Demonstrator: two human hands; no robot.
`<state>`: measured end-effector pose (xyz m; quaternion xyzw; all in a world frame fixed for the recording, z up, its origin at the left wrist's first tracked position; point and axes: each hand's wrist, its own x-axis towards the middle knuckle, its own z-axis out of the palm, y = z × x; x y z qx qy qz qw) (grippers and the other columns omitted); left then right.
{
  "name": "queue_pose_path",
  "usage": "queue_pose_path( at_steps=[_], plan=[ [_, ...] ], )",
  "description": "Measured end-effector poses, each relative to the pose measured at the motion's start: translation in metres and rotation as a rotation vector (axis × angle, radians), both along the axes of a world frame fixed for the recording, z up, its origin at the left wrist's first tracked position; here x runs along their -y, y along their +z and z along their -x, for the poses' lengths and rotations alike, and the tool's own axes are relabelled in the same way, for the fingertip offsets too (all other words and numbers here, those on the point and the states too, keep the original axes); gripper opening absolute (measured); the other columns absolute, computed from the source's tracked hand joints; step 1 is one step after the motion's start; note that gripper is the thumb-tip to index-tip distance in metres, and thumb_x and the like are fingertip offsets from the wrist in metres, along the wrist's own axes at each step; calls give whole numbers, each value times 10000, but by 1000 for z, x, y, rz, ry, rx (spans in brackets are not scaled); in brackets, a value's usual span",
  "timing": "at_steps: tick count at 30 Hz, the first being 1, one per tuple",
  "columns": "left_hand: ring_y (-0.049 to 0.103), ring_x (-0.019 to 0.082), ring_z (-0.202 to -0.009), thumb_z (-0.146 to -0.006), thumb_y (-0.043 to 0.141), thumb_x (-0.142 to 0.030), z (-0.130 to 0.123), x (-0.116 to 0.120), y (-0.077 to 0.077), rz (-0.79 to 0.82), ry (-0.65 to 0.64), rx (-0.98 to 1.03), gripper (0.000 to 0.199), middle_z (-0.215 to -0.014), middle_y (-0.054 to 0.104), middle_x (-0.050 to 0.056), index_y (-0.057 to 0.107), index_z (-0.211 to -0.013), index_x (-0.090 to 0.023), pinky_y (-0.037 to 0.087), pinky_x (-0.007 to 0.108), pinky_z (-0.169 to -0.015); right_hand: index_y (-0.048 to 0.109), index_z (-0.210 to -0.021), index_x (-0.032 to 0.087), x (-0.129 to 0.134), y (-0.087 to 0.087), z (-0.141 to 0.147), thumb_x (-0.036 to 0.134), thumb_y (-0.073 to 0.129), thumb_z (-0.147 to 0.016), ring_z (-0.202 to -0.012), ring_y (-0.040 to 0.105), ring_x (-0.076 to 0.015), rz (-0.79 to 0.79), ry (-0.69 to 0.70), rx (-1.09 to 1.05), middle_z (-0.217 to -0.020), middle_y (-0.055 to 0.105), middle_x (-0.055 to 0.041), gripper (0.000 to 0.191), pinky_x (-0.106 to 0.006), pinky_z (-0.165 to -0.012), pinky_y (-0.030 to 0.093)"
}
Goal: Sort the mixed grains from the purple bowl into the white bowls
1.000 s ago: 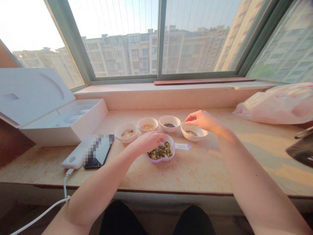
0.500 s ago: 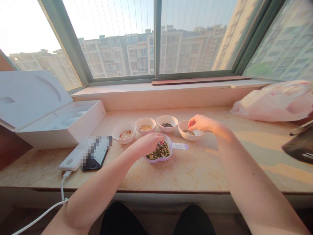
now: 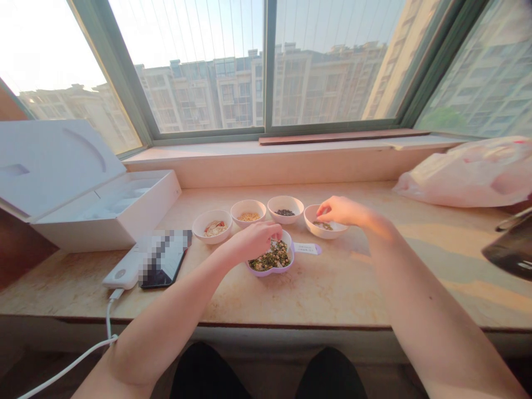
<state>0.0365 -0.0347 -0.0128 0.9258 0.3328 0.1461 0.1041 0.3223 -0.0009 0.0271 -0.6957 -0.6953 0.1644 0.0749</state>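
My left hand point(image 3: 261, 239) hovers over the lilac-edged bowl point(image 3: 272, 272) of mixed green, tan and white grains and beans. Its fingertips are pinched together, and whatever is between them is too small to name. At the rightmost white bowl point(image 3: 330, 233), my right hand point(image 3: 343, 211) reaches over the rim with its fingers closed in a pinch. Small greenish and pale pieces lie in that bowl; what the fingers hold is hidden. A purple-edged label tag point(image 3: 306, 249) sticks out beside the lilac bowl.
Behind stand a white bowl point(image 3: 286, 203) of dark beans, one point(image 3: 248, 206) of yellowish grains and one point(image 3: 210, 219) of pale and reddish pieces. Left are a phone point(image 3: 160, 274), a power bank point(image 3: 122, 271) with cable and an open white box point(image 3: 141, 216). A plastic bag point(image 3: 465, 172) lies right.
My left hand has lifted slightly from the grains in the lilac bowl. My right hand has shifted a little to the left over the rightmost bowl.
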Motion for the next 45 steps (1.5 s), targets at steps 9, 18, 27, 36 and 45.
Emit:
queue_pose_path(
  at_steps=[9,18,27,36,45],
  plan=[
    [660,122,-833,-792,535,37,4,-5,7,-34,31,458,335,-969,682,18,660,-995,-199,575,273,-798,803,-855,210,4,2,14,335,678,-858,-876,690,-241,-337,-92,-147,-943,789,-87,177,-319,-698,461],
    [643,96,-813,-889,603,-49,4,-4,9,-277,15,689,274,-967,657,4,636,-1109,-209,575,255,-806,776,-961,182,25,-11,65,580,750,-815,-584,468,-118,-37,330,-934,-719,644,-16,424,-277,-535,350],
    [680,121,-901,-907,604,-38,3,-1,10,-268,15,472,303,-1032,696,17,647,-1145,-221,552,267,-843,682,-732,196,28,-28,90,705,762,-760,-533,359,-97,104,409,-1040,-594,502,28,516,-270,-494,273],
    [682,166,-850,-854,498,33,4,-4,5,-74,152,258,304,-930,718,21,645,-979,-202,546,295,-776,755,-863,185,18,-16,61,552,778,-774,-692,577,-173,-230,223,-707,-764,693,-40,378,-309,-627,423],
    [719,199,-960,-887,508,-22,3,-3,0,-49,-57,-113,301,-1039,771,33,733,-959,-208,527,287,-853,717,-683,210,2,-8,19,414,653,-876,-753,657,-233,-266,-18,-29,-798,760,-92,288,-321,-622,395]
  ],
)
